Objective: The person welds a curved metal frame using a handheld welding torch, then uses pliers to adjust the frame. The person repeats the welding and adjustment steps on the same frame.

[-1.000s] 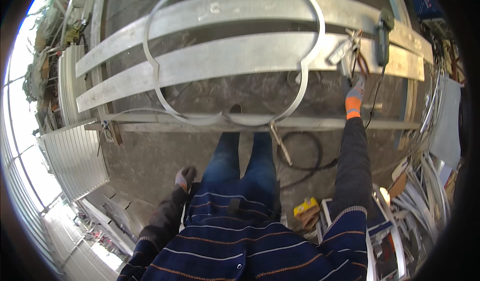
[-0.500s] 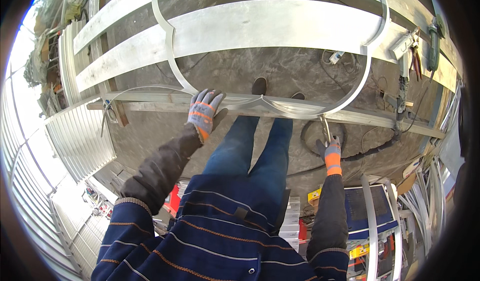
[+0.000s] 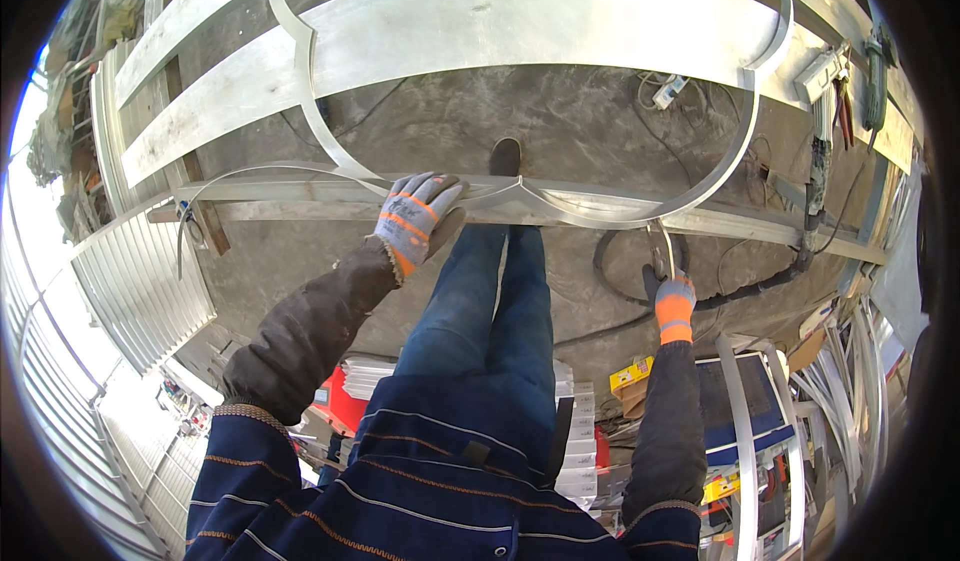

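Note:
My left hand (image 3: 418,223), in a grey glove with orange bands, has its fingers curled over a curved flat metal strip (image 3: 304,73). There the strip meets a long straight metal beam (image 3: 735,223) running across in front of my legs. Bent into a large scalloped outline, the strip comes to a small point between my hands. Lower right, my gloved right hand (image 3: 674,303) is closed around a slim silver-coloured tool (image 3: 659,245). The tool's upper end touches the strip near the beam; its jaws are too small to make out.
Broad pale planks (image 3: 540,16) lie beyond the beam. A green power tool (image 3: 876,81) and pliers (image 3: 846,111) are at the far right. A coiled dark cable (image 3: 603,261) lies on the floor. Metal strips (image 3: 850,391) stand at right, a corrugated panel (image 3: 145,286) at left.
The view has shifted a little, and the legs stand closer together. Both hands keep their holds, the left on the strip and the right on the tool.

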Demonstrator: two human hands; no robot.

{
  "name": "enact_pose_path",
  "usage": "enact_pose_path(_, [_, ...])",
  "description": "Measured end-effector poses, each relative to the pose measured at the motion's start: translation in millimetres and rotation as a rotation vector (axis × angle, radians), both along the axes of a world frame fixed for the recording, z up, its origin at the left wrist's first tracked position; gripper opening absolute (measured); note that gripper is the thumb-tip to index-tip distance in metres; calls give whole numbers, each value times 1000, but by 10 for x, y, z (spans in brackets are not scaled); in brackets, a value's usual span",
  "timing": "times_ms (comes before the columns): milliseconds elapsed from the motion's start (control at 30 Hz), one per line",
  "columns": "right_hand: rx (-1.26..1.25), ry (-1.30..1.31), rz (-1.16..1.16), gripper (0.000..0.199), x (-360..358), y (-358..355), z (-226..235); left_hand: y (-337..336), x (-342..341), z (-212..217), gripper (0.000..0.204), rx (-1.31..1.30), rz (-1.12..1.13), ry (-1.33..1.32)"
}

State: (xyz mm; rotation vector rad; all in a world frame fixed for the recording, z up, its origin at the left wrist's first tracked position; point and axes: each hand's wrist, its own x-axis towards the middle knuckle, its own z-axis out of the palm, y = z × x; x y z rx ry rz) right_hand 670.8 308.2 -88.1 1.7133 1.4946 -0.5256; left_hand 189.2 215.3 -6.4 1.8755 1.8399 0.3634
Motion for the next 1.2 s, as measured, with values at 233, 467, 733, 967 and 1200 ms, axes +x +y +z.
enact_pose_path(233, [75,255,-203,58,108,-66,-20,108,306,-198,39,-57,25,83])
enact_pose_path(467, [166,275,-199,59,156,-260,-115,46,283,-258,42,-99,8,108])
enact_pose_path(733, [218,424,-16,53,293,-254,-166,51,304,-322,45,-88,21,78])
enact_pose_path(967, [154,387,-102,47,251,-243,-136,72,298,-317,45,-113,20,115])
enact_pose_path(1200, [103,403,-35,51,195,-201,76,-1,282,-363,49,-115,56,84])
